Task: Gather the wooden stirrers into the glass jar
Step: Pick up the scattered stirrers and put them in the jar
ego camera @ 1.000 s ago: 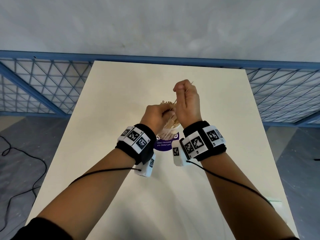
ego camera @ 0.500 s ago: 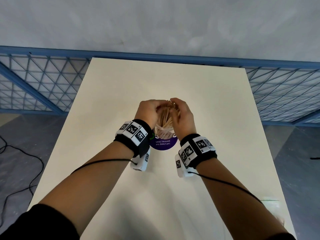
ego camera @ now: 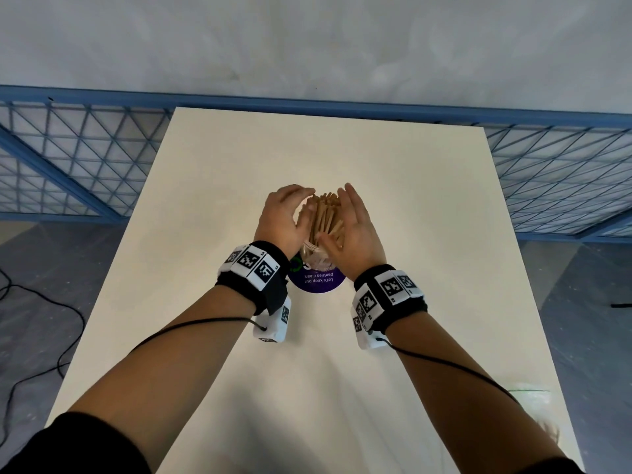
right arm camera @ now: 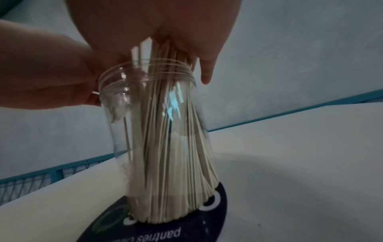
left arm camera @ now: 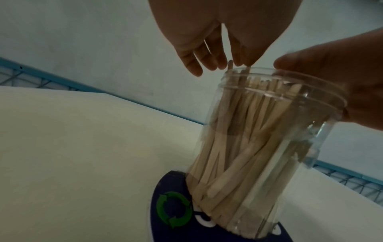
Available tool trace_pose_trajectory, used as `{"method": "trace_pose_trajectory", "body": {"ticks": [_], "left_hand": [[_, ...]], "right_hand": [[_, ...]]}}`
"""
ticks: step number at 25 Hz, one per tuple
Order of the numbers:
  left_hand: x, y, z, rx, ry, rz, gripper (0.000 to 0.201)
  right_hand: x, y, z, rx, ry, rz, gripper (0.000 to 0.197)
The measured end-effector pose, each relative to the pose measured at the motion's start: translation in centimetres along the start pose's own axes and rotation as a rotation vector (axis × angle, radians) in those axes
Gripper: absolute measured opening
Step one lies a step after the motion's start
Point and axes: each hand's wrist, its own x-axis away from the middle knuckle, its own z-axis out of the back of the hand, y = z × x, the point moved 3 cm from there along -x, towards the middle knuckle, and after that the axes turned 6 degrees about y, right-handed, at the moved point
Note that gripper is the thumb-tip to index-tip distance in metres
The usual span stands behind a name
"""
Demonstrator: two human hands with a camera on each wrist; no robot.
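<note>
While both hands [ego camera: 285, 217] [ego camera: 355, 230] cup the stirrers [ego camera: 325, 213] loosely, fingers straight, wide table [ego camera: 427, 268] surrounds the jar [left arm camera: 269, 139].

bare forearms, dark sleeves [ego camera: 85, 443] pushed up near the elbows. black fabric band on the left wrist [ego camera: 254, 273], same on the right wrist [ego camera: 390, 297]. white square tiles with black-and-white fiducial markers [ego camera: 251, 263] wrapped round each band. small white camera box [ego camera: 273, 323] hanging off the underside of the left band, marker on its side; matching white box [ego camera: 367, 333] under the right band. thin black cable [ego camera: 191, 328] out of the left box back along the forearm; another black cable [ego camera: 451, 366] from the right box, same routing.
</note>
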Motion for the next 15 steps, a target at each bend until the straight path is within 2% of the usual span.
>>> {"method": "trace_pose_trajectory", "body": {"ticks": [4, 8, 10, 13, 15], "left_hand": [[-0.6, -0.1, 0.3, 0.097, -0.002, 0.080, 0.019], [-0.9, 0.6, -0.1, 0.182, -0.011, 0.110, 0.015], [-0.6, 1.7, -0.3, 0.162, -0.078, 0.043, 0.015], [0.3, 2.7, -0.7, -0.111, -0.101, -0.213, 0.023], [0.7, 2.8, -0.5, -0.159, -0.092, -0.245, 0.023]], "right_hand": [[-1.1, 0.4, 0.3, -0.042, -0.017, -0.047, 0.054], [-1.5, 0.7, 0.2, -0.047, -0.042, -0.013, 0.047], [-1.4, 0.6, 0.0, -0.034, -0.061, 0.006, 0.046], [-1.3, 0.7, 0.0, -0.019, -0.072, 0.024, 0.046], [-1.2, 0.9, 0.1, -0.024, -0.090, 0.016, 0.047]]}}
